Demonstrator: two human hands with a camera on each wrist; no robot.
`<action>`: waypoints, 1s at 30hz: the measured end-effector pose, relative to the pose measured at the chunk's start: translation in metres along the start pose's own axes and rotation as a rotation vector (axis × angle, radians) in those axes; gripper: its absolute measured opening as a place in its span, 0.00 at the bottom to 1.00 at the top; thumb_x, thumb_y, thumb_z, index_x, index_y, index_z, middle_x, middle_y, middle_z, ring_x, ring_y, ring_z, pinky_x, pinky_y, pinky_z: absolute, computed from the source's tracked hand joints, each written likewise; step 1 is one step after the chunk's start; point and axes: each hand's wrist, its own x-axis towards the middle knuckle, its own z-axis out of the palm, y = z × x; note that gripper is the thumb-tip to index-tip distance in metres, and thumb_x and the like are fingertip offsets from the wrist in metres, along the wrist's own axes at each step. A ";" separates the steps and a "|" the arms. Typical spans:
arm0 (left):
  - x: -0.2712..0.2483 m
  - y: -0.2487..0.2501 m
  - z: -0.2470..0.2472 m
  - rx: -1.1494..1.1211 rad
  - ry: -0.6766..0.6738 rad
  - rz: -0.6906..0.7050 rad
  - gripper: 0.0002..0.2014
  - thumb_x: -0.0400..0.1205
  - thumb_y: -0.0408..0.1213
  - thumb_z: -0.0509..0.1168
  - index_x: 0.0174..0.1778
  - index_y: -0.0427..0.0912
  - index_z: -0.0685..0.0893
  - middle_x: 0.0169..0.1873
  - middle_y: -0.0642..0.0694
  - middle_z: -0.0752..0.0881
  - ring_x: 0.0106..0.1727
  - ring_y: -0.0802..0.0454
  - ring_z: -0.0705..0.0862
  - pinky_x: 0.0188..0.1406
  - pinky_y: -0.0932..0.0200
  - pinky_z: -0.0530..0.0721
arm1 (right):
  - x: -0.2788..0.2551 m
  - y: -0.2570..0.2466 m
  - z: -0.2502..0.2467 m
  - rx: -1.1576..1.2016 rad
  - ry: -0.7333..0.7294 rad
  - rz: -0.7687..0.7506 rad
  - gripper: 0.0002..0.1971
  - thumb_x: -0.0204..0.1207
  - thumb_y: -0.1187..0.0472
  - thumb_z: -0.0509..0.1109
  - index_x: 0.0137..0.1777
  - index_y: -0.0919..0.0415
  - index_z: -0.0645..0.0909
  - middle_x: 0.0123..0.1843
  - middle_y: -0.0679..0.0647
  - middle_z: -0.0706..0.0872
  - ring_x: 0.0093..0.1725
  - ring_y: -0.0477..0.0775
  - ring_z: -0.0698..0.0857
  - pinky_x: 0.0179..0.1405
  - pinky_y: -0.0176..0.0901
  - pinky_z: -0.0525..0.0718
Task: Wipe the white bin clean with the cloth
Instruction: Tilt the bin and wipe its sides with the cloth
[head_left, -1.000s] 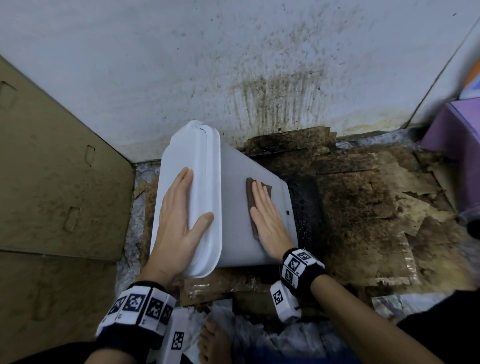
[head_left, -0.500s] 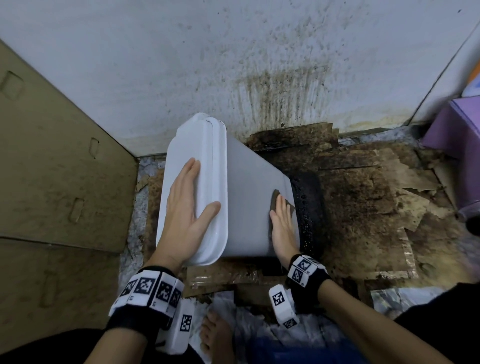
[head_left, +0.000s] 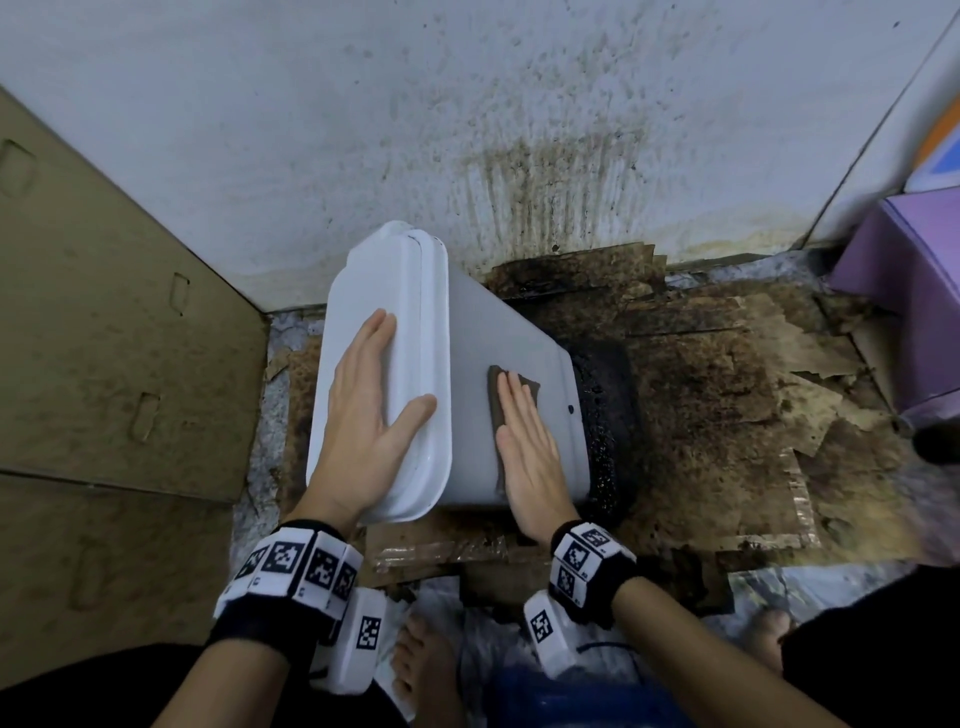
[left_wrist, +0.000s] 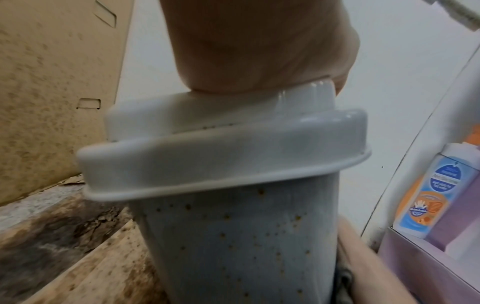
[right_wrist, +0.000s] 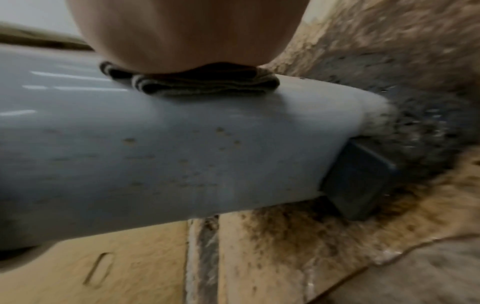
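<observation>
The white bin (head_left: 478, 353) leans tilted toward the left, its lid end up and its dirty black base at the lower right. My left hand (head_left: 371, 410) lies flat on the lid (head_left: 410, 291), fingers straight and thumb spread; the left wrist view shows the palm (left_wrist: 257, 47) pressing the lid (left_wrist: 221, 148). My right hand (head_left: 524, 441) presses a folded dark cloth (head_left: 498, 405) flat against the bin's side wall with straight fingers. In the right wrist view the cloth (right_wrist: 192, 86) sits under the palm on the bin (right_wrist: 168, 154), whose lower face carries brown specks.
A stained white wall (head_left: 467, 130) stands behind the bin. Cardboard sheets (head_left: 104, 338) lean at the left, and grimy torn cardboard (head_left: 727, 405) covers the floor at the right. A purple box (head_left: 904, 270) sits at the far right. My bare foot (head_left: 421, 670) is below the bin.
My right hand slid the cloth down toward the bin's base, then back up to the middle of the side wall. My left hand stayed flat on the lid.
</observation>
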 end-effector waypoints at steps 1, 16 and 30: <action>0.000 0.000 0.000 0.000 -0.001 -0.002 0.40 0.83 0.56 0.61 0.90 0.48 0.57 0.89 0.54 0.57 0.89 0.61 0.53 0.88 0.56 0.51 | 0.001 0.013 -0.002 0.006 0.005 0.035 0.26 0.92 0.52 0.41 0.89 0.44 0.43 0.90 0.37 0.43 0.89 0.41 0.40 0.88 0.50 0.44; -0.001 0.008 0.001 -0.001 -0.002 -0.021 0.40 0.82 0.55 0.61 0.90 0.48 0.57 0.89 0.55 0.57 0.89 0.60 0.53 0.89 0.53 0.53 | -0.008 0.048 0.001 0.050 0.034 0.373 0.33 0.85 0.54 0.40 0.87 0.71 0.49 0.90 0.58 0.43 0.90 0.56 0.42 0.89 0.55 0.39; 0.001 0.007 0.003 0.001 0.021 -0.007 0.41 0.81 0.57 0.60 0.89 0.47 0.58 0.89 0.52 0.59 0.89 0.59 0.55 0.89 0.54 0.54 | -0.018 -0.054 0.023 0.169 0.098 -0.063 0.25 0.91 0.52 0.41 0.87 0.38 0.46 0.90 0.35 0.46 0.89 0.39 0.43 0.87 0.46 0.43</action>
